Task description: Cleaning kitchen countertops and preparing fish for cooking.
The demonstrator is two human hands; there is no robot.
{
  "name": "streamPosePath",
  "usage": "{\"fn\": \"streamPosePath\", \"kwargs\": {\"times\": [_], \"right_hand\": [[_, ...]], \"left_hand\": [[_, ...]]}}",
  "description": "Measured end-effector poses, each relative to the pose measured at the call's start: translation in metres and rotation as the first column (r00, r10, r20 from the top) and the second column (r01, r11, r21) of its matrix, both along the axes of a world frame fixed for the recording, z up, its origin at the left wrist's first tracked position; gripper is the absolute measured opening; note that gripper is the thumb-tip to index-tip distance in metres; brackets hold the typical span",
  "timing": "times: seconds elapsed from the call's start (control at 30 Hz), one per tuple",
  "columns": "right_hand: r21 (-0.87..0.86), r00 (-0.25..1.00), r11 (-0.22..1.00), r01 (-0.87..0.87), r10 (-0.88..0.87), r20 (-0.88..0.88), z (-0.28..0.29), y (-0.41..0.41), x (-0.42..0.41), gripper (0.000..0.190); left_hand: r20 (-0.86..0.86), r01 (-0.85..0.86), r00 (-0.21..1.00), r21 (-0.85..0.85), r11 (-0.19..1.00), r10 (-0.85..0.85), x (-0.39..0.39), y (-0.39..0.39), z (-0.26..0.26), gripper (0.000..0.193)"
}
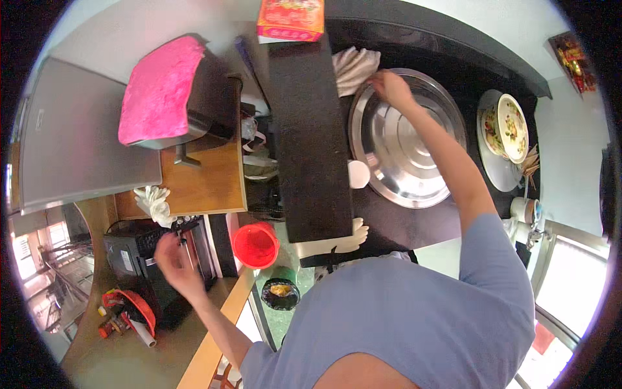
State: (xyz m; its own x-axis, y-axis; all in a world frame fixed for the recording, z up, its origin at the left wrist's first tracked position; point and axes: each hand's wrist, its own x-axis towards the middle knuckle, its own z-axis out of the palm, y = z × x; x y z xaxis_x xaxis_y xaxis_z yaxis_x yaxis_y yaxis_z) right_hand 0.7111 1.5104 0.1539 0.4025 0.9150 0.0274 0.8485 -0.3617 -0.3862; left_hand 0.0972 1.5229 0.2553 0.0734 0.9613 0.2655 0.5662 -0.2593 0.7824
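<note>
My right hand [391, 90] reaches over a large round stainless steel basin [403, 141] on the dark counter. Its fingertips meet the basin's far-left rim beside a beige striped cloth [357, 70]. Whether they grip the cloth or the rim is hidden. Out to the left, my left hand [176, 265] is slightly blurred, its fingers loosely bent and apart, with nothing visible in it. It is in front of a black countertop appliance [131, 248], just below white gloves [156, 204] that hang at a wooden shelf's edge.
A dark raised ledge [311, 146] runs left of the basin, with a red box [291, 19] at its far end. Floral bowls [510, 129] stand on the right. A red bucket [256, 244] and a black-lined bin [280, 294] are lower left. A pink cloth [160, 92] covers a cabinet-like object.
</note>
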Motion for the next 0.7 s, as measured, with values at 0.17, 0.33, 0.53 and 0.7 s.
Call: {"fn": "streamPosePath", "kwargs": {"times": [0.17,0.33,0.53,0.7], "right_hand": [[-0.382,0.99,0.922,0.064,-0.012,0.138,-0.093,0.086,0.048,0.066],[-0.386,0.929,0.882,0.27,-0.133,0.345,-0.175,0.112,0.046,0.081],[-0.367,0.949,0.929,-0.057,0.165,0.27,-0.139,0.062,-0.092,0.053],[-0.426,0.905,0.896,-0.126,0.28,0.321,-0.115,0.062,-0.069,0.052]], "left_hand": [[-0.453,0.393,0.795,-0.123,0.911,-0.404,0.143,-0.044,0.058,0.05],[-0.495,0.527,0.71,-0.098,0.844,-0.501,0.222,-0.011,0.079,0.047],[0.208,0.267,0.955,-0.303,0.915,-0.21,0.304,0.112,0.066,0.048],[0.144,0.226,0.974,-0.488,0.843,-0.177,0.377,0.199,0.068,0.069]]}}
